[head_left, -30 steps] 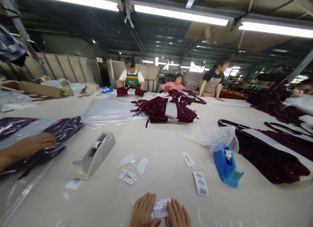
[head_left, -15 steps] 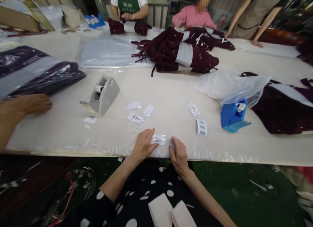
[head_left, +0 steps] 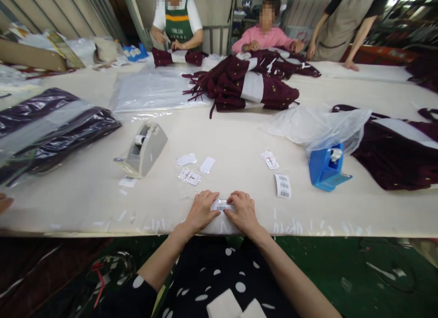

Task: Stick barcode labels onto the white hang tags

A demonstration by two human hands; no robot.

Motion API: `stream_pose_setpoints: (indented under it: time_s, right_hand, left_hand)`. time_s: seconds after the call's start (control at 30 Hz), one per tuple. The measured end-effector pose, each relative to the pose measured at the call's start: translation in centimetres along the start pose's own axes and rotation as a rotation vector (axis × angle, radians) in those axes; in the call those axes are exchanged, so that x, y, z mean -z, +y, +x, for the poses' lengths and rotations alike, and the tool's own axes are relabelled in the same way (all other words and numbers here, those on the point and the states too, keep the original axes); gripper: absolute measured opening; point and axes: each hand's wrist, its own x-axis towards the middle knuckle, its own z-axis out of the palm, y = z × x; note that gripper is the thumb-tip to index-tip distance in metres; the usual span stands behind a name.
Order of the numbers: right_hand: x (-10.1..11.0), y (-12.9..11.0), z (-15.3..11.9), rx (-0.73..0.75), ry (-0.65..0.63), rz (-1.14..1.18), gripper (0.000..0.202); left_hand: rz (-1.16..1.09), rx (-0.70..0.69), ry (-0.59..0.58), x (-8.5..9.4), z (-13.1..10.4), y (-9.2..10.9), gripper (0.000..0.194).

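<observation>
Between my hands, near the table's front edge, lies a small white barcode tag (head_left: pixel 221 205) in clear plastic. My left hand (head_left: pixel 203 209) pinches its left end with thumb and fingers. At the other end, my right hand (head_left: pixel 243 210) grips it the same way. Just beyond my left hand are several white hang tags, among them a printed tag (head_left: pixel 190 176) and a blank tag (head_left: pixel 207 164). To the right, a barcode sticker strip (head_left: pixel 283 186) lies below another printed tag (head_left: pixel 270 160).
A grey tape dispenser (head_left: pixel 147 149) stands left, a blue tape dispenser (head_left: pixel 326 167) right. Bagged dark garments (head_left: pixel 51 126) lie far left, with another person's fingers (head_left: pixel 4 202) nearby. Maroon garments (head_left: pixel 232 83) are piled across the table (head_left: pixel 236 131). Several people work along the far side.
My right hand has moved left onto the barcode tag, which my left hand was holding before. The other person's hand at left has drawn back from the bagged garments.
</observation>
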Motion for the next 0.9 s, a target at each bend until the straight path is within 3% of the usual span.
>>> stream_pose_setpoints:
  time_s: [0.1, 0.27, 0.47, 0.7, 0.9]
  right_hand:
    - [0.1, -0.1, 0.3, 0.005, -0.032, 0.007, 0.02]
    - [0.2, -0.3, 1.3, 0.023, -0.113, -0.06, 0.025]
    - [0.9, -0.8, 2.2, -0.017, -0.207, -0.044, 0.03]
    - [0.2, -1.4, 3.1, -0.089, -0.166, -0.071, 0.012]
    - [-1.4, -0.8, 2.9, -0.002, -0.049, -0.062, 0.012]
  left_hand:
    - [-0.045, 0.001, 0.006, 0.1, 0.1, -0.1, 0.043]
    - [-0.03, 0.01, -0.09, 1.0, 1.2, 0.3, 0.026]
    - [-0.023, 0.071, -0.17, 1.4, 2.3, 0.3, 0.031]
    - [0.005, 0.11, -0.192, 1.5, 2.3, 0.5, 0.037]
    - [0.03, 0.038, -0.172, 1.8, 1.9, 0.7, 0.035]
